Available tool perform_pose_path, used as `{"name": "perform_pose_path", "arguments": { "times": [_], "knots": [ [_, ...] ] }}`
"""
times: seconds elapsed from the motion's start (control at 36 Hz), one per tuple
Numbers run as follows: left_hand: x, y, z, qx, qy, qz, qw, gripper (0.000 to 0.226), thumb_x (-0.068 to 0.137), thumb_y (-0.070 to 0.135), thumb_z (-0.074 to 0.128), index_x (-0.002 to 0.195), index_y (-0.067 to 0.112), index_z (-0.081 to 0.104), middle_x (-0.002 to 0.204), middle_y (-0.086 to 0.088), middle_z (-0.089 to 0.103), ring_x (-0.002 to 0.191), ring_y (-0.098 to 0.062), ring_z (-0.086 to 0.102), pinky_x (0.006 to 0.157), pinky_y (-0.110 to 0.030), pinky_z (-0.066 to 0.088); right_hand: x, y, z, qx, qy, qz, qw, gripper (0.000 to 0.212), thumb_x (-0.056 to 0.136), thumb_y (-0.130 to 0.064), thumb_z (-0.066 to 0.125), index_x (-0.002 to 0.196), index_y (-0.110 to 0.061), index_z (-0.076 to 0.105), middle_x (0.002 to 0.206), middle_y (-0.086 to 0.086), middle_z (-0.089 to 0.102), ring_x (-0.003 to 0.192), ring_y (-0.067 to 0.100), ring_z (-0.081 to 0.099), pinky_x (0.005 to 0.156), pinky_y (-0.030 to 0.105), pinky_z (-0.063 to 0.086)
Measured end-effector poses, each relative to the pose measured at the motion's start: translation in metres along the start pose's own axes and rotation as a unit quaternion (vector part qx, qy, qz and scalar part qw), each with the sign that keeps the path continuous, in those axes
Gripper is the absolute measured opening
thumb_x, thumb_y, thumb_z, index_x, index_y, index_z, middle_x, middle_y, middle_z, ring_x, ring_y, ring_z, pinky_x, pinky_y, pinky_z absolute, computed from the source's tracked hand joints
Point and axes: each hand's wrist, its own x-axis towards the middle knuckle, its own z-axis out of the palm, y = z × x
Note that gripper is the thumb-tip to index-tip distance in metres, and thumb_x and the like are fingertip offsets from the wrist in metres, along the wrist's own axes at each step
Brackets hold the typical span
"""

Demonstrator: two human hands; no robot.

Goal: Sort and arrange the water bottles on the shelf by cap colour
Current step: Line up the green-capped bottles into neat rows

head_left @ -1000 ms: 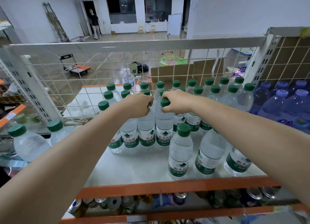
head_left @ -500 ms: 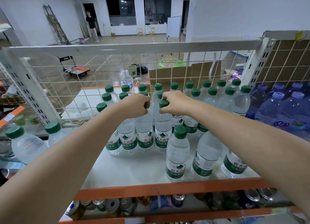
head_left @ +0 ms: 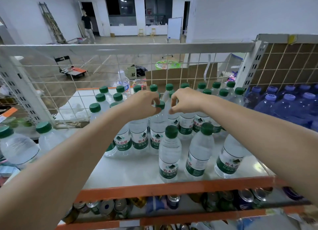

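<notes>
Several clear water bottles with green caps [head_left: 171, 131] stand in rows on the white shelf [head_left: 134, 169]. Bottles with purple caps [head_left: 271, 97] fill the section to the right. My left hand [head_left: 142, 104] reaches over the middle rows; its fingertips and thumb curl round the green cap of one bottle [head_left: 160, 105]. My right hand [head_left: 186, 100] hovers just right of that cap with its fingers loosely curled and nothing in them. Three green-capped bottles stand apart at the front right of the shelf.
A wire mesh back panel [head_left: 86, 85] closes the far side of the shelf, and an orange rail [head_left: 154, 188] runs along the front. Cans [head_left: 110, 207] lie on the shelf below. Two more green-capped bottles [head_left: 43, 127] stand at the left. A person [head_left: 87, 28] stands far back.
My right hand has let go of the green cap it held and drawn slightly to the right. My left hand's fingers have loosened and now sit at that cap. The view shifted a little.
</notes>
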Motion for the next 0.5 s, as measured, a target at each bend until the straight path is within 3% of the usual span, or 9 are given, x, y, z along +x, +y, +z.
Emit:
{"name": "perform_pose_path", "arguments": {
  "times": [0.11, 0.17, 0.22, 0.28, 0.36, 0.44, 0.5],
  "knots": [
    [-0.011, 0.028, -0.002, -0.033, -0.077, -0.019, 0.996, 0.038, 0.090, 0.052, 0.056, 0.098, 0.015, 0.062, 0.086, 0.005, 0.059, 0.079, -0.015, 0.056, 0.066, -0.025, 0.046, -0.011, 0.013, 0.000, -0.035, -0.014, 0.011, 0.999, 0.044, 0.082, -0.046, 0.068, 0.089, -0.003, 0.067, 0.084, 0.015, 0.068, 0.068, 0.020, 0.051, 0.059, 0.028, 0.037],
    [-0.016, 0.037, -0.004, -0.040, -0.119, -0.026, 0.992, 0.050, 0.087, 0.062, 0.052, 0.097, 0.014, 0.062, 0.086, 0.002, 0.062, 0.079, -0.015, 0.059, 0.068, -0.025, 0.048, -0.018, 0.014, -0.002, -0.067, -0.031, 0.015, 0.997, 0.048, 0.082, -0.053, 0.065, 0.074, -0.007, 0.059, 0.067, 0.006, 0.052, 0.063, 0.020, 0.044, 0.055, 0.028, 0.032],
    [-0.021, 0.046, -0.004, -0.044, -0.171, -0.031, 0.984, 0.058, 0.082, 0.069, 0.052, 0.098, 0.015, 0.063, 0.086, -0.001, 0.066, 0.079, -0.016, 0.063, 0.073, -0.030, 0.053, -0.029, 0.014, -0.006, -0.092, -0.062, 0.019, 0.994, 0.050, 0.081, -0.060, 0.063, 0.070, -0.012, 0.054, 0.064, 0.000, 0.047, 0.059, 0.018, 0.042, 0.051, 0.027, 0.031],
    [-0.025, 0.054, 0.001, -0.032, -0.218, -0.037, 0.975, 0.061, 0.075, 0.072, 0.056, 0.100, 0.017, 0.062, 0.086, -0.003, 0.068, 0.077, -0.017, 0.065, 0.074, -0.032, 0.054, -0.041, 0.016, -0.009, -0.102, -0.107, 0.035, 0.988, 0.053, 0.079, -0.065, 0.062, 0.077, -0.013, 0.058, 0.069, -0.002, 0.055, 0.063, 0.016, 0.055, 0.052, 0.024, 0.040],
    [-0.026, 0.058, 0.011, -0.010, -0.244, -0.031, 0.969, 0.050, 0.074, 0.067, 0.064, 0.089, 0.019, 0.060, 0.078, -0.001, 0.066, 0.064, -0.016, 0.060, 0.061, -0.027, 0.048, -0.056, 0.021, -0.012, -0.097, -0.178, 0.068, 0.977, 0.058, 0.075, -0.066, 0.067, 0.099, -0.013, 0.060, 0.090, 0.000, 0.061, 0.082, 0.021, 0.067, 0.065, 0.029, 0.055],
    [-0.024, 0.060, 0.017, -0.005, -0.256, -0.026, 0.966, 0.047, 0.080, 0.057, 0.066, 0.092, 0.012, 0.059, 0.074, -0.002, 0.060, 0.060, -0.017, 0.054, 0.056, -0.024, 0.043, -0.065, 0.027, -0.012, -0.066, -0.224, 0.103, 0.967, 0.056, 0.073, -0.056, 0.076, 0.099, -0.009, 0.061, 0.095, 0.010, 0.070, 0.075, 0.024, 0.069, 0.073, 0.034, 0.060],
    [-0.021, 0.062, 0.017, 0.005, -0.266, -0.019, 0.964, 0.046, 0.084, 0.051, 0.065, 0.095, 0.007, 0.058, 0.072, -0.003, 0.058, 0.057, -0.017, 0.051, 0.054, -0.023, 0.042, -0.066, 0.032, -0.012, -0.035, -0.225, 0.111, 0.968, 0.049, 0.078, -0.045, 0.077, 0.098, -0.003, 0.061, 0.090, 0.014, 0.072, 0.068, 0.024, 0.069, 0.069, 0.033, 0.061]
  ]
}}
